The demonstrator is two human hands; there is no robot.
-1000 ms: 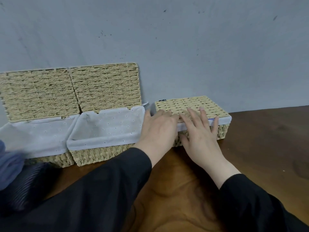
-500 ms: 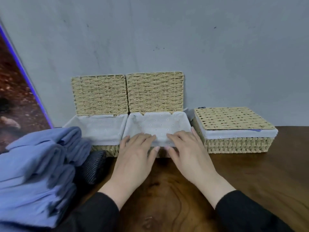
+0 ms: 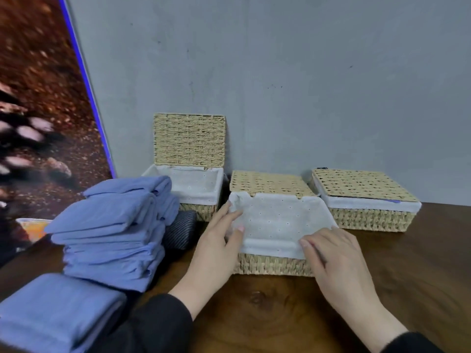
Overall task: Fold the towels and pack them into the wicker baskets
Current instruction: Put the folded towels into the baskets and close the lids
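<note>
On a dark wooden desk (image 3: 382, 289), three wicker baskets stand by a grey wall: the left basket (image 3: 196, 189) open, the middle basket (image 3: 272, 266) and right basket (image 3: 369, 217) lidded. The left hand (image 3: 216, 245) and right hand (image 3: 336, 261), fingers relaxed, rest on the middle basket's white cloth lining (image 3: 277, 222). Folded blue towels (image 3: 112, 230) sit stacked at left; no readable writing shows.

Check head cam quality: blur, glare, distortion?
Head view: poster at far left is smeared by blur; middle basket, both hands and the towel stack are fairly sharp. Lighting is soft and even, with no glare on the table. Wide-angle lens tilts the poster's edge.
</note>
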